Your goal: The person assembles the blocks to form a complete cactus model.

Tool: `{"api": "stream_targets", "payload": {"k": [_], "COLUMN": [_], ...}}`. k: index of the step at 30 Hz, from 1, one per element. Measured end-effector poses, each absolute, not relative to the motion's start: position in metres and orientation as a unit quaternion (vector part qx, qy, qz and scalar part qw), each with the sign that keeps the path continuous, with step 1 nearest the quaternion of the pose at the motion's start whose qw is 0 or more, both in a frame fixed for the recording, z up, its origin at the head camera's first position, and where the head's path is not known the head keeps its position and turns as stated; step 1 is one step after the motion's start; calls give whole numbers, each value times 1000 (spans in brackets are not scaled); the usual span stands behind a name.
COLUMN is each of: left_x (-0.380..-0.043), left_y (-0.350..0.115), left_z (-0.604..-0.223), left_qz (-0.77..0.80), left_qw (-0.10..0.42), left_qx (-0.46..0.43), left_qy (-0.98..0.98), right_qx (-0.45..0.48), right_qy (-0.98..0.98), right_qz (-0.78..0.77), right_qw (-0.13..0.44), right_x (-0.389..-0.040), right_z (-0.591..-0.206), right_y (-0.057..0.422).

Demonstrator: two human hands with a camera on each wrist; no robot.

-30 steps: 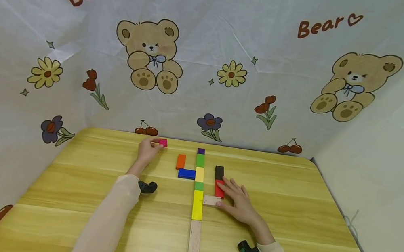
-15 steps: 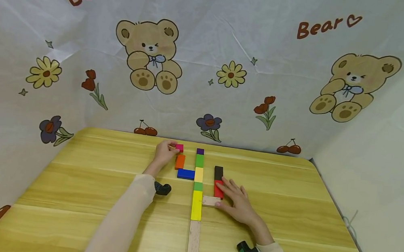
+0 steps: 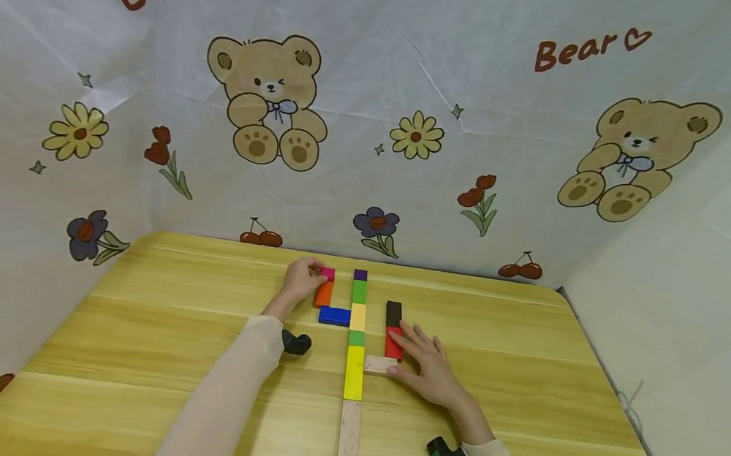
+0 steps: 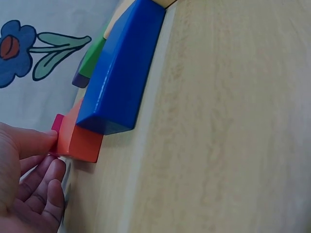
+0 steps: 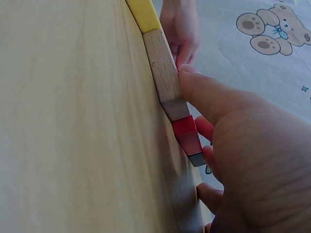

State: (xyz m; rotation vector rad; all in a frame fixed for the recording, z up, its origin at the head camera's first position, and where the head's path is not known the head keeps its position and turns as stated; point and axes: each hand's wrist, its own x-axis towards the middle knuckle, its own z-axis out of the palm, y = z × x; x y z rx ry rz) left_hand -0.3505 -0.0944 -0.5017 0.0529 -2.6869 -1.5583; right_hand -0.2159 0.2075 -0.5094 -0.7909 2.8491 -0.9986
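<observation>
My left hand (image 3: 299, 282) pinches a small pink block (image 3: 329, 274) between thumb and fingers, at the far end of an orange block (image 3: 324, 295). In the left wrist view the pink block (image 4: 57, 127) meets the orange one, its far part hidden. A blue block (image 3: 334, 317) lies crosswise between the orange block and the central column. My right hand (image 3: 427, 368) is spread loosely, fingertips at a red block (image 3: 393, 344) and thumb touching a short plain wooden block (image 3: 380, 365). A black block (image 3: 393, 313) adjoins the red one's far end.
The column on the wooden table (image 3: 142, 353) runs from a purple block (image 3: 360, 275) through green and cream blocks to a yellow block (image 3: 354, 374) and a long plain block (image 3: 349, 436). A bear-print cloth (image 3: 343, 189) hangs behind the table's far edge.
My left hand has carried the pink block rightward and slightly nearer, from apart at the left to against the orange block's far end. The right hand has stayed in place.
</observation>
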Motion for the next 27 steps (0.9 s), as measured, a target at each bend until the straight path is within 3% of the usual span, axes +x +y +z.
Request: {"api": "stream_targets", "payload": {"k": [11,27], "left_x": [-351,-352], "left_y": [-95,-91], "left_z": [-505,-504], "left_qz": [-492,-488], "left_qw": [4,31], "left_qx": [1,42], "left_qy": [-871,-871], "right_qx": [-251,-262], "right_qy": [914,910], "right_qz": [-320,-320], "right_qw": [15,-1], "right_x": [-216,-217], "right_z": [-509,-511], "right_y": [208,208]}}
